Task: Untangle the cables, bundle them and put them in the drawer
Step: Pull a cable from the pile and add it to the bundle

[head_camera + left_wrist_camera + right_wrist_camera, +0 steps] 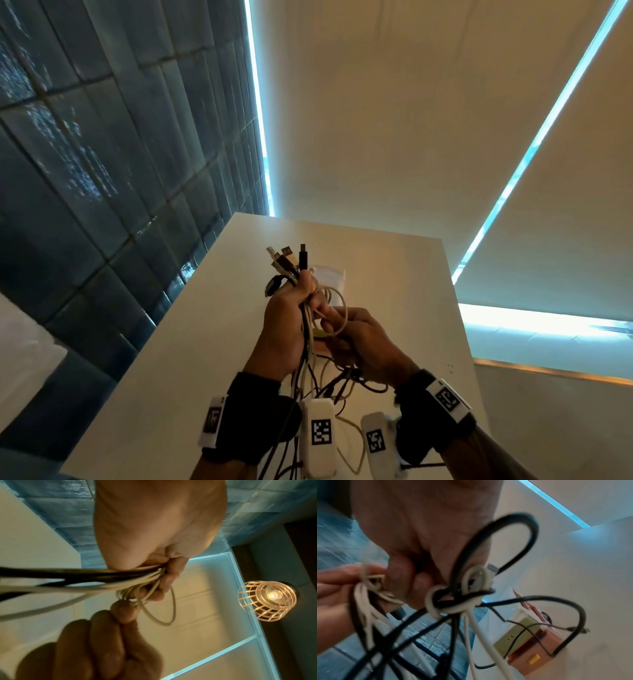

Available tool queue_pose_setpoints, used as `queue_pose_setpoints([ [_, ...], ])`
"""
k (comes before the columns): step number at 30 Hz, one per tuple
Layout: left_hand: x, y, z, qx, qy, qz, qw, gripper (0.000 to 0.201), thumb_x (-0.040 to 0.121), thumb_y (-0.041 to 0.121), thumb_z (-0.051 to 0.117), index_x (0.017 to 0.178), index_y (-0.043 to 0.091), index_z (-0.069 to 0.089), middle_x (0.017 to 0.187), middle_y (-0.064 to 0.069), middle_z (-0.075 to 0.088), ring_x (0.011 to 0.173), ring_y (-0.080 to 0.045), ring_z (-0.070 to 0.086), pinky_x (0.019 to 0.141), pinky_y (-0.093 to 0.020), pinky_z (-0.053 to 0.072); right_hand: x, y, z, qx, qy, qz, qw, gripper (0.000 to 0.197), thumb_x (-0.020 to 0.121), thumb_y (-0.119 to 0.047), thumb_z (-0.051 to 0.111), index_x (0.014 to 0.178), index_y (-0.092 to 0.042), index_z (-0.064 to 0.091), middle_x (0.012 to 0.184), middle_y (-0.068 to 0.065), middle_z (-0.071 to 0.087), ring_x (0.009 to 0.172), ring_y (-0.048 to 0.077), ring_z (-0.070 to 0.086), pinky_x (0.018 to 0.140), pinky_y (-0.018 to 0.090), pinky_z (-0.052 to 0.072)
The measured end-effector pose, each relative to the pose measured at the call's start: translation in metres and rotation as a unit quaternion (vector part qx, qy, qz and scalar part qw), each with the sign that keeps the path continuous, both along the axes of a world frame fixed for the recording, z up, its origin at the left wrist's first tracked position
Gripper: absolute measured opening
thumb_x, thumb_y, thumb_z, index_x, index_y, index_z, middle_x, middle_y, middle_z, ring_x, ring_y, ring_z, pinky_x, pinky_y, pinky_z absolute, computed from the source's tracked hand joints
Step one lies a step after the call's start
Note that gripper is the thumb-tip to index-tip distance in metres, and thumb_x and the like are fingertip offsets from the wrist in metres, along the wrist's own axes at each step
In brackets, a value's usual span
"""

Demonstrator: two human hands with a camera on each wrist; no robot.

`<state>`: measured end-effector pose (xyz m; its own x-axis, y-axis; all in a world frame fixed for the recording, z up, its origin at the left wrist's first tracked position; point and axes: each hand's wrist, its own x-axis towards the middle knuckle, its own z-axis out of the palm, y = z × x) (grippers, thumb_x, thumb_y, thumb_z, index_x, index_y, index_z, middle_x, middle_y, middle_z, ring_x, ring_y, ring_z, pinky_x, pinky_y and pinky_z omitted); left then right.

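Fingers (pixel 310 286) of the left hand (pixel 287 318) clamp the light, limp cables (pixel 306 329) just below their plugs, the right hand (pixel 363 337) at 3 o'clock pinching a slack loop above the desk (pixel 394 260) beyond.

Cables (pixel 306 329): lower lengths cut off by the head view's bottom edge; the stretch inside the left hand (pixel 289 318) is hidden by its curled fingers. Plug ends (pixel 286 258): too small to identify by type. Right hand (pixel 423 524): cropped by the right wrist view's top edge. Knotted loops (pixel 453 601): blurred; which strand passes over which cannot be told.
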<state>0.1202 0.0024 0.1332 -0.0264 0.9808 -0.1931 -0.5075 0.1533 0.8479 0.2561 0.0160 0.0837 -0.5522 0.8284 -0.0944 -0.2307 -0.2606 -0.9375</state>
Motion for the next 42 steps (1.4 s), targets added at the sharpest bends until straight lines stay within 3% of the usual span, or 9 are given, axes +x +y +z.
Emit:
queue_pose_setpoints([
  [7,-0.01,-0.001,0.022,0.055,-0.166,0.017,0.984,0.031,0.099,0.024,0.038,0.07,0.013,0.044,0.056,0.003,0.034,0.048,-0.01,0.039,0.054,-0.024,0.037,0.007,0.0,-0.03,0.043,-0.011,-0.007,0.999,0.034,0.096,-0.03,0.049,0.075,-0.004,0.055,0.056,-0.003,0.04,0.047,0.008,0.029,0.045,0.018,0.026],
  [13,-0.019,-0.002,0.018,0.051,-0.136,0.016,0.989,0.029,0.092,0.03,0.043,0.067,0.016,0.043,0.057,0.004,0.033,0.049,-0.009,0.029,0.054,-0.024,0.026,0.012,0.004,-0.037,0.143,-0.084,-0.036,0.986,0.034,0.099,-0.02,0.048,0.071,-0.002,0.054,0.062,-0.006,0.047,0.056,0.005,0.04,0.056,0.015,0.035],
  [17,-0.022,-0.001,0.01,0.031,-0.15,0.037,0.988,0.031,0.095,0.03,0.042,0.068,0.015,0.044,0.06,0.003,0.033,0.051,-0.01,0.029,0.055,-0.024,0.026,0.017,0.003,-0.056,0.163,-0.148,-0.055,0.974,0.044,0.092,-0.04,0.056,0.07,-0.003,0.059,0.066,0.007,0.049,0.062,0.019,0.042,0.058,0.022,0.036],
  [21,-0.019,-0.005,0.013,0.025,-0.132,0.054,0.99,0.032,0.097,0.028,0.041,0.068,0.015,0.044,0.056,0.003,0.035,0.049,-0.009,0.031,0.057,-0.025,0.026,0.021,0.005,-0.076,0.156,-0.193,-0.078,0.965,0.037,0.088,-0.049,0.056,0.065,-0.021,0.063,0.064,0.0,0.053,0.061,0.014,0.044,0.058,0.023,0.037],
  [25,-0.053,-0.009,0.06,0.13,-0.122,0.123,0.976,0.018,0.09,0.028,0.047,0.078,0.015,0.052,0.065,0.001,0.043,0.057,-0.011,0.041,0.065,-0.025,0.041,0.057,-0.017,-0.138,0.146,-0.332,-0.077,0.929,0.056,0.08,-0.074,0.05,0.056,-0.023,0.054,0.055,-0.008,0.047,0.055,0.006,0.042,0.058,0.028,0.037],
  [28,-0.092,-0.002,0.094,0.218,-0.131,0.108,0.961,0.027,0.096,0.027,0.04,0.071,0.02,0.047,0.059,0.009,0.037,0.053,-0.006,0.033,0.055,-0.019,0.038,0.085,-0.035,-0.165,0.099,-0.341,-0.096,0.93,0.059,0.073,-0.079,0.053,0.054,-0.023,0.046,0.052,-0.008,0.038,0.051,0.006,0.034,0.053,0.027,0.028],
  [33,-0.075,0.006,0.06,0.131,-0.099,0.108,0.981,0.037,0.101,0.027,0.034,0.066,0.019,0.042,0.052,0.01,0.035,0.048,-0.005,0.032,0.048,-0.019,0.035,0.06,0.003,-0.129,0.117,-0.371,-0.072,0.919,0.032,0.089,-0.027,0.067,0.062,-0.019,0.051,0.058,-0.007,0.046,0.056,0.005,0.042,0.057,0.024,0.034],
  [37,-0.071,0.008,0.033,0.07,-0.042,0.108,0.991,0.035,0.102,0.026,0.035,0.068,0.019,0.039,0.049,0.009,0.033,0.043,-0.006,0.031,0.047,-0.022,0.031,0.06,0.02,-0.106,0.055,-0.372,-0.014,0.927,0.025,0.086,-0.031,0.07,0.072,-0.017,0.054,0.061,-0.007,0.046,0.054,0.005,0.04,0.052,0.02,0.035],
  [42,-0.062,0.009,0.005,-0.007,0.027,0.104,0.994,0.036,0.103,0.022,0.037,0.068,0.016,0.043,0.049,0.007,0.034,0.042,-0.009,0.03,0.052,-0.029,0.026,0.054,0.035,-0.067,-0.111,-0.226,-0.032,0.967,0.04,0.1,-0.042,0.043,0.082,-0.009,0.057,0.06,-0.002,0.026,0.052,0.013,0.025,0.048,0.025,0.03],
])
